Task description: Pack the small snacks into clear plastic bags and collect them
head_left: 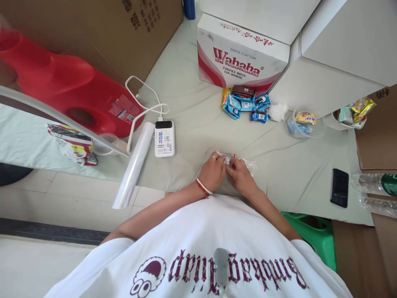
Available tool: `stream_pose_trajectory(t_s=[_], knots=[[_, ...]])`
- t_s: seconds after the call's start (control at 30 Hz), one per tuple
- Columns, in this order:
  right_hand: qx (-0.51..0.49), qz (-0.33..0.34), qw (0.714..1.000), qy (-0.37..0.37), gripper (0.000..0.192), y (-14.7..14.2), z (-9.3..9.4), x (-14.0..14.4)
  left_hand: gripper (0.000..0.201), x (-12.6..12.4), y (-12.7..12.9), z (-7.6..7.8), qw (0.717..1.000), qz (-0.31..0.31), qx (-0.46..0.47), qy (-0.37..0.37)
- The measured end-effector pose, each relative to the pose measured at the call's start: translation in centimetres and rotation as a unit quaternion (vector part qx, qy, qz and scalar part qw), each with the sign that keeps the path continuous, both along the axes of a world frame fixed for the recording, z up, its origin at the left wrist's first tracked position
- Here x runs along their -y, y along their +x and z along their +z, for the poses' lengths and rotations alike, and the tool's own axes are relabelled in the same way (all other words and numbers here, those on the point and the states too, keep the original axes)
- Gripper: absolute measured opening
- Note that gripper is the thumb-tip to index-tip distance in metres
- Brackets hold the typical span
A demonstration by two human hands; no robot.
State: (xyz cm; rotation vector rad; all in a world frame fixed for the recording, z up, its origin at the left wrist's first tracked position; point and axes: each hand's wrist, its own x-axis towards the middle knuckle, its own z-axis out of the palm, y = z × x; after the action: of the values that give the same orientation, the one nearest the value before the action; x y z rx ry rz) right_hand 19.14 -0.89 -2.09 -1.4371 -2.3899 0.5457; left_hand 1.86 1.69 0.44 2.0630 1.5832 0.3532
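My left hand (pixel 212 170) and my right hand (pixel 240 174) meet over the pale green cloth (pixel 192 124), both pinching a small clear plastic packet (pixel 229 159). Crinkled clear wrapping (pixel 250 164) trails to the right of the packet. What is inside the packet is too small to tell. A beaded bracelet and a red band sit on my left wrist, a ring on one finger. My white printed shirt fills the lower part of the view.
A pile of blue snack packets (pixel 245 105) lies before a Wahaha water box (pixel 238 58). A clear bowl (pixel 305 122) holds snacks. A white power bank (pixel 164 138) with cable, a plastic roll (pixel 133 165), a red container (pixel 71 89), a black phone (pixel 339 187), water bottles (pixel 375 184) and a green stool (pixel 316 238) surround me.
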Motion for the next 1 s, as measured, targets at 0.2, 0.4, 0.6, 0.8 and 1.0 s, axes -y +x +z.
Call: stream_pose_trajectory(t_s=[0.2,0.4,0.6,0.8,1.0], knots=[[-0.053,-0.037,0.997,-0.032,0.051,1.4,0.3,2.6,0.038,1.7,0.1,-0.6,0.99,-0.081,-0.079,0.087],[-0.095,-0.101,0.983,-0.123,0.037,6.8,0.9,6.3,0.035,1.5,-0.1,-2.0,0.977,-0.097,-0.13,0.142],[-0.039,-0.347,0.937,-0.029,0.05,10.3,1.2,1.4,0.033,1.7,-0.1,-3.2,0.97,-0.09,-0.112,0.198],[-0.058,-0.241,0.967,-0.056,0.032,7.6,0.4,-1.4,0.035,1.8,-0.3,-3.3,0.959,-0.104,-0.091,0.248],[-0.169,-0.256,0.93,-0.202,0.022,6.3,4.9,-2.6,0.034,1.8,-0.3,-2.3,0.964,-0.134,-0.103,0.207]])
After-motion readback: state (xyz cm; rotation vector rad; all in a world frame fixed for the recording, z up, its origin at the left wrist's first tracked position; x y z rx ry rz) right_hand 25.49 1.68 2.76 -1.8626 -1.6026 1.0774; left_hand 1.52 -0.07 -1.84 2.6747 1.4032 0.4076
